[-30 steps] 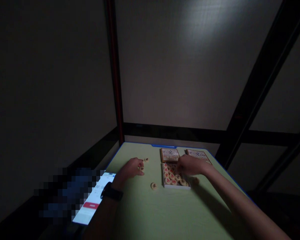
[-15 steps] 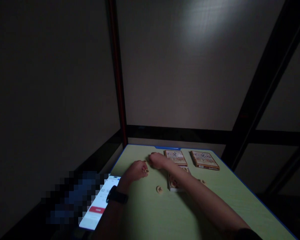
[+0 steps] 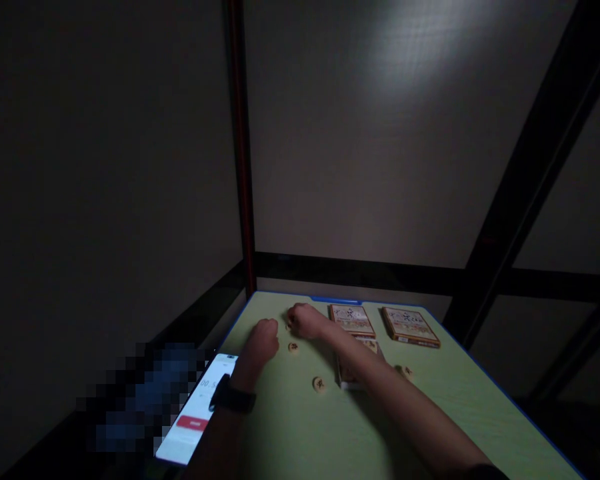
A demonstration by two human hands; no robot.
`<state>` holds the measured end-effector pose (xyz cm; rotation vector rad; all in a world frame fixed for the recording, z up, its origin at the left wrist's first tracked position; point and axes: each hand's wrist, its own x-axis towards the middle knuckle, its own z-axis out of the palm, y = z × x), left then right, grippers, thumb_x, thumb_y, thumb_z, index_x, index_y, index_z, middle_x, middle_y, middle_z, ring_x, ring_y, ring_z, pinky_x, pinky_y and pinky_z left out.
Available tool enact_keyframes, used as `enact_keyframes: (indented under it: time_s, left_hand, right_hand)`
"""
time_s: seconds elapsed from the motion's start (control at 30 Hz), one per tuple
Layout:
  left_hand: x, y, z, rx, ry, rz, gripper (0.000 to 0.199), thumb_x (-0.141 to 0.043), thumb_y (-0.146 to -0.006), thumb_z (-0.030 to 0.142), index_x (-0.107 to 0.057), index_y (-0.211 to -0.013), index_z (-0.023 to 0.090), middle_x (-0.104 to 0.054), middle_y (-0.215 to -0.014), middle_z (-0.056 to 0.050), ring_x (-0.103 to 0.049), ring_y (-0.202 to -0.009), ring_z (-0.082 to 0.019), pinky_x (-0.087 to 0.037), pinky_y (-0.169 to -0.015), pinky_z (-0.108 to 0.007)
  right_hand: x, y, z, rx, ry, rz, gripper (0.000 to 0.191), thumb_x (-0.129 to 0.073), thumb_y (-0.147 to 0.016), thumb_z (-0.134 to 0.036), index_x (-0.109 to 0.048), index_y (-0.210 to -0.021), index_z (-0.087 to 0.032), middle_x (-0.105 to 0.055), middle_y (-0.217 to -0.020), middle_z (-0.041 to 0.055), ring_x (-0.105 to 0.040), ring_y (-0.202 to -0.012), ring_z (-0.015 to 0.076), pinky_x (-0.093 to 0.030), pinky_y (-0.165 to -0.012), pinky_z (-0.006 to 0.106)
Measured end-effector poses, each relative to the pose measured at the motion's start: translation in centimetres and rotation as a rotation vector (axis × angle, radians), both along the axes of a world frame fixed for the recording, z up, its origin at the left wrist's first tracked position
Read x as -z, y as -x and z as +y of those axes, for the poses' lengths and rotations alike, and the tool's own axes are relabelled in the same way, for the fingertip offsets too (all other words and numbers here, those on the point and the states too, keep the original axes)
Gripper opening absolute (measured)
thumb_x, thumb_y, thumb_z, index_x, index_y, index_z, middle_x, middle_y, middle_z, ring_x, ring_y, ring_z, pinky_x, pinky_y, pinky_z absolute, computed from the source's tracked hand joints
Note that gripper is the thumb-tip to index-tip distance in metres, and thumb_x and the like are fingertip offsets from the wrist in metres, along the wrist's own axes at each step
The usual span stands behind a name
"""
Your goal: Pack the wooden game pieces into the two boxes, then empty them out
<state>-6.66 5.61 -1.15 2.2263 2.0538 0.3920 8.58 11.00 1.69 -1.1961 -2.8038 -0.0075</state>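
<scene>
My left hand (image 3: 264,340) is closed above the left side of the table, its fingertips turned out of sight. Just right of it, a round wooden Chinese chess piece (image 3: 293,347) lies flat, apart from the hand. My right hand (image 3: 305,320) reaches across to the far left, its fingers pinched down on another chess piece, mostly hidden under them. A third chess piece (image 3: 319,385) lies nearer to me. Beneath my right forearm is an open box tray (image 3: 351,385) with pieces in it, partly covered by the arm.
Two flat printed boxes, a left one (image 3: 353,321) and a right one (image 3: 411,326), lie toward the back of the green table (image 3: 300,440). One more piece (image 3: 407,372) sits right of my forearm. A phone (image 3: 193,413) with a lit timer screen is by my left wrist.
My left hand has drawn away leftward from a chess piece, which now lies on the table. My right hand has shifted slightly left. The view has tilted a little.
</scene>
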Motion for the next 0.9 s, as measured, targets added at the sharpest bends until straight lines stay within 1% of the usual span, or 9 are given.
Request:
enact_keyframes:
  time_s: [0.13, 0.27, 0.33, 0.4, 0.5, 0.57, 0.63, 0.7, 0.9]
  left_hand:
    - [0.1, -0.3, -0.3, 0.001, -0.035, 0.014, 0.026, -0.046, -0.080, -0.003, -0.063, -0.093, 0.012, -0.066, -0.106, -0.016, -0.060, -0.107, -0.024, -0.043, -0.094, -0.034]
    - [-0.4, -0.6, 0.1, -0.032, -0.170, -0.168, 0.026, -0.044, -0.083, -0.002, -0.063, -0.094, 0.013, -0.066, -0.105, -0.015, -0.059, -0.108, -0.024, -0.043, -0.097, -0.037]
    - [-0.8, -1.1, 0.5, -0.044, -0.204, -0.407, 0.022, -0.045, -0.087, 0.005, -0.062, -0.097, 0.013, -0.066, -0.104, -0.015, -0.059, -0.108, -0.025, -0.043, -0.098, -0.038]
    - [-1.0, -2.0, 0.7, -0.027, -0.125, -0.798, 0.016, -0.047, -0.091, 0.015, -0.061, -0.100, 0.014, -0.067, -0.104, -0.014, -0.062, -0.103, -0.024, -0.047, -0.094, -0.037]
    - [-1.1, -4.0, 0.3, 0.153, 0.141, -1.442, 0.022, -0.057, -0.090, 0.035, -0.061, -0.099, 0.014, -0.069, -0.100, -0.012, -0.066, -0.091, -0.021, -0.051, -0.087, -0.035]
    - [-1.0, -5.3, -0.2, 0.292, 0.244, -1.686, 0.033, -0.068, -0.083, 0.043, -0.062, -0.098, 0.014, -0.070, -0.100, -0.012, -0.067, -0.090, -0.020, -0.050, -0.089, -0.035]
    - [-1.0, -6.3, -0.9, 0.344, 0.283, -1.782, 0.039, -0.076, -0.076, 0.044, -0.063, -0.098, 0.014, -0.070, -0.100, -0.011, -0.066, -0.091, -0.019, -0.049, -0.090, -0.033]
    - [-1.0, -6.8, -1.4, 0.339, 0.337, -1.815, 0.040, -0.079, -0.073, 0.042, -0.064, -0.096, 0.014, -0.069, -0.100, -0.010, -0.066, -0.089, -0.017, -0.049, -0.087, -0.031]
    - [-1.6, -6.7, -2.1, 0.313, 0.450, -1.833, 0.034, -0.076, -0.077, 0.040, -0.061, -0.094, 0.015, -0.067, -0.097, -0.009, -0.064, -0.084, -0.015, -0.051, -0.074, -0.028]
  right_hand:
    - [1.0, 1.3, 0.5, -0.019, 0.028, -0.019, 0.020, -0.058, -0.075, -0.010, -0.071, -0.090, -0.016, -0.072, -0.099, 0.0114, -0.065, -0.091, 0.0224, -0.043, -0.075, 0.026]
    - [0.9, 0.7, -0.2, 0.002, 0.028, 0.027, 0.026, -0.058, -0.077, -0.011, -0.064, -0.102, -0.011, -0.070, -0.100, 0.0161, -0.065, -0.089, 0.0242, -0.043, -0.072, 0.028]
    - [0.4, -0.4, -1.0, 0.018, 0.006, 0.082, 0.032, -0.054, -0.083, -0.013, -0.055, -0.115, -0.011, -0.069, -0.104, 0.0158, -0.064, -0.092, 0.0229, -0.043, -0.074, 0.028]
    - [-0.3, -1.9, -2.0, 0.037, -0.030, 0.222, 0.033, -0.047, -0.091, -0.016, -0.046, -0.123, -0.012, -0.067, -0.104, 0.0135, -0.062, -0.092, 0.0209, -0.043, -0.075, 0.028]
    - [-0.9, -4.0, -3.9, 0.040, -0.089, 0.558, 0.026, -0.045, -0.094, -0.020, -0.044, -0.120, -0.016, -0.066, -0.100, 0.0102, -0.062, -0.086, 0.0192, -0.044, -0.074, 0.028]
    - [-1.0, -5.1, -5.2, 0.047, -0.142, 0.673, 0.021, -0.047, -0.093, -0.023, -0.047, -0.114, -0.019, -0.065, -0.097, 0.0092, -0.061, -0.086, 0.0198, -0.045, -0.076, 0.030]
    - [-0.7, -5.9, -6.3, 0.054, -0.189, 0.718, 0.018, -0.048, -0.093, -0.024, -0.051, -0.110, -0.019, -0.065, -0.095, 0.0087, -0.061, -0.085, 0.0204, -0.046, -0.077, 0.032]
    - [-0.4, -6.7, -7.1, 0.056, -0.208, 0.751, 0.017, -0.049, -0.094, -0.024, -0.053, -0.110, -0.019, -0.066, -0.094, 0.0082, -0.061, -0.084, 0.0200, -0.048, -0.077, 0.032]
    - [-0.9, -9.6, -8.1, 0.008, -0.327, 0.856, 0.026, -0.055, -0.093, -0.024, -0.058, -0.119, -0.021, -0.070, -0.105, 0.0093, -0.063, -0.096, 0.0215, -0.050, -0.086, 0.035]
